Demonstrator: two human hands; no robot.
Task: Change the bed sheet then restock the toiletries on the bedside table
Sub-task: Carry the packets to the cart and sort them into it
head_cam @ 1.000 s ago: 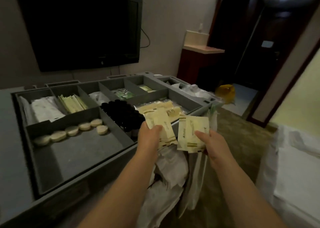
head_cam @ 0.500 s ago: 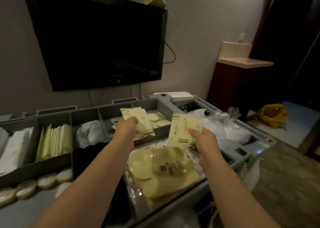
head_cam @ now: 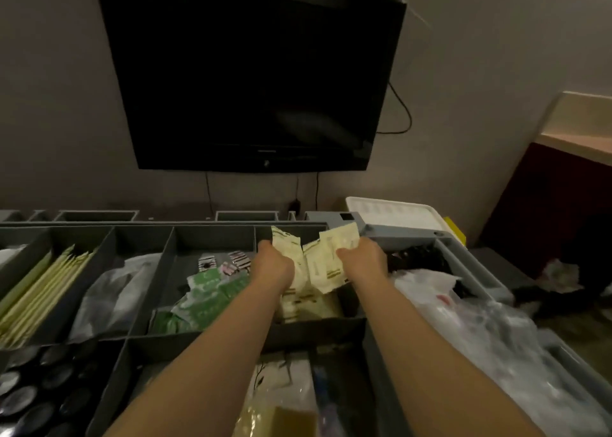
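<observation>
A grey divided cart tray [head_cam: 198, 335] holds toiletries. My left hand [head_cam: 273, 266] grips a few cream sachets [head_cam: 284, 239] over a rear compartment. My right hand [head_cam: 362, 261] grips another bunch of cream sachets [head_cam: 326, 264] beside it. Both hands hover just above a pile of the same cream sachets [head_cam: 309, 305] lying in that compartment. Green packets [head_cam: 208, 292] fill the compartment to the left.
A black wall TV [head_cam: 251, 72] hangs above the cart. Pale yellow sticks [head_cam: 39, 290], a clear bag [head_cam: 112, 290] and black caps [head_cam: 36, 393] sit in the left compartments. Crumpled plastic bags [head_cam: 480, 330] lie right. A white lid [head_cam: 397, 213] sits behind, a dark cabinet [head_cam: 563, 204] far right.
Both hands have carried the cream sachets forward from the cart's near edge to the rear compartment and lowered them onto its pile. The view has swung left toward the TV.
</observation>
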